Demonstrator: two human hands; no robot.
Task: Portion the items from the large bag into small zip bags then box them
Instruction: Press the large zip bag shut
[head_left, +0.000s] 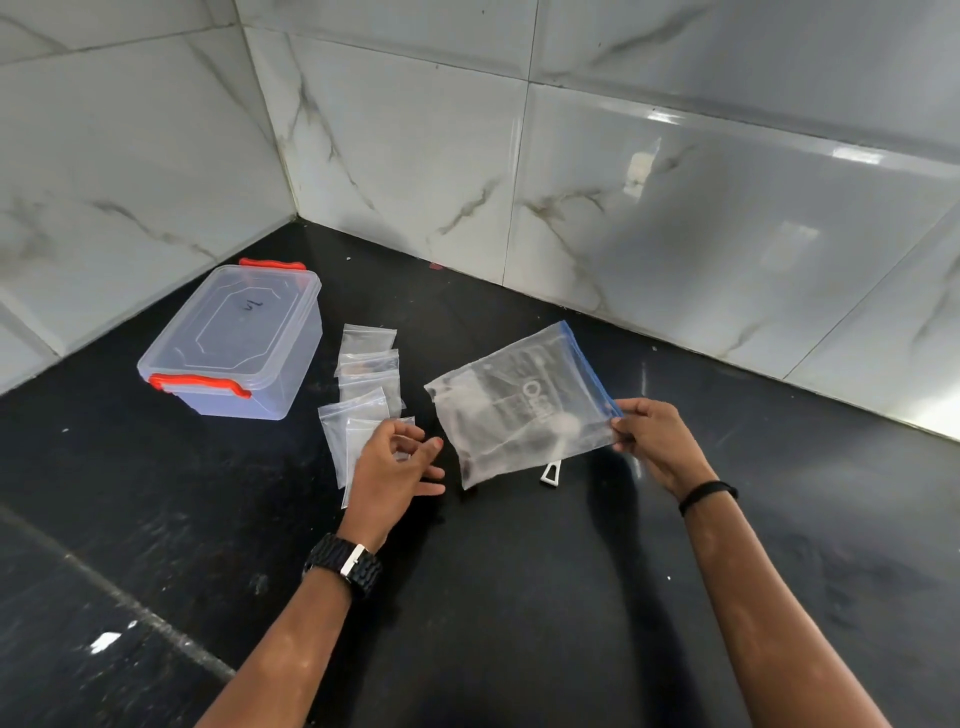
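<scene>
My right hand (652, 439) pinches the corner of a large clear zip bag (519, 405) with a blue zipper strip, holding it lifted and tilted above the black counter. Dark and white items show dimly inside it. My left hand (395, 462) hovers with relaxed fingers over several small clear zip bags (363, 384) lying in a loose row on the counter, and holds nothing. A clear plastic box (234, 343) with a shut lid and orange latches stands at the left, near the wall corner.
A small white triangular piece (550, 474) lies on the counter below the large bag. Marble-tiled walls (623, 208) close the counter at the back and left. The black counter (519, 597) stretches toward me between my forearms.
</scene>
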